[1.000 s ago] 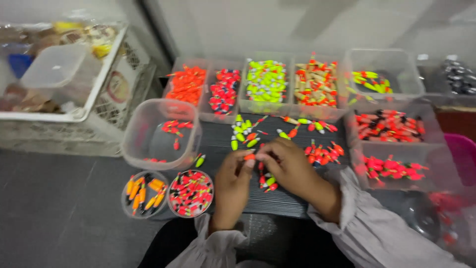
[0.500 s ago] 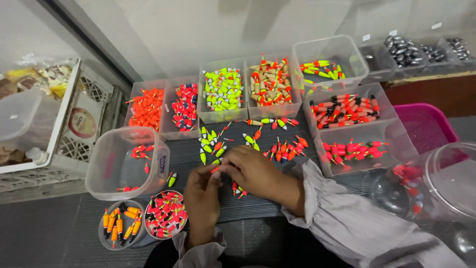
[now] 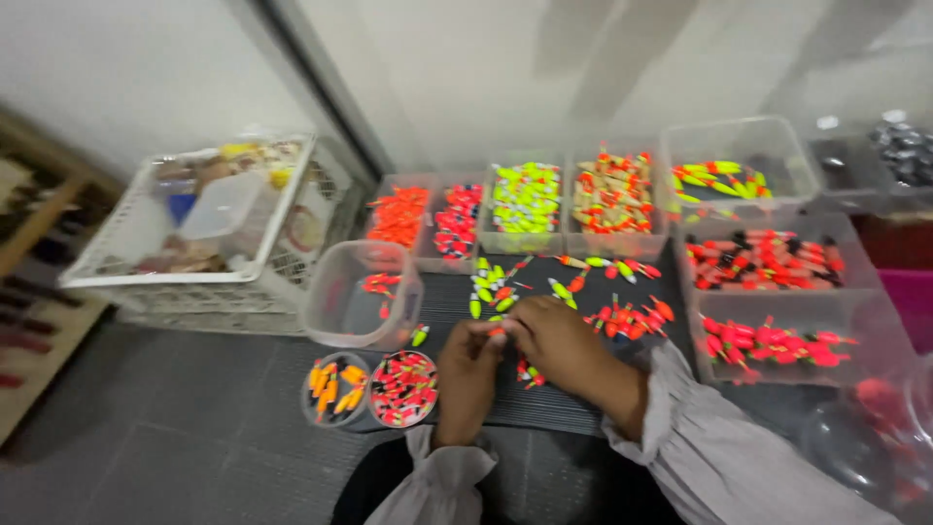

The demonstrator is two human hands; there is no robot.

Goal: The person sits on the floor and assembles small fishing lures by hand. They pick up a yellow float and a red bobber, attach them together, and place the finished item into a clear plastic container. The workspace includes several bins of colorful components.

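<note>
The person's left hand [image 3: 469, 374] and right hand [image 3: 556, 340] meet over a dark ribbed mat [image 3: 544, 403] that lies on a grey tiled floor [image 3: 175, 447]. Between the fingertips of both hands sits a small red-orange float [image 3: 497, 332], pinched from either side; the picture is blurred, so the exact hold of each finger cannot be told. Both wrists come out of pale grey ruffled sleeves [image 3: 719, 457].

On the mat just beyond the hands lie loose floats [image 3: 622, 316], red ones to the right and yellow-green ones to the left. Near the left hand, on the floor, stand two small round tubs: one with orange pieces [image 3: 331, 387], one with red and dark pieces [image 3: 402, 388], touching each other. Farther left of the hands a clear tub [image 3: 335, 309] stands nearly bare, with a few red pieces in it.

Along the far edge runs a row of clear rectangular trays [image 3: 530, 238] filled by colour: orange, red, yellow-green, tan with red, and a sparser one of green and yellow. To the right, two more trays [image 3: 768, 292] hold red-and-black and red-pink floats.

At the far left a white plastic crate [image 3: 233, 282] holds a clear lidded box and mixed goods. Behind everything rises a plain pale wall [image 3: 486, 78], with a wooden shelf edge [image 3: 39, 194] at the far left.
</note>
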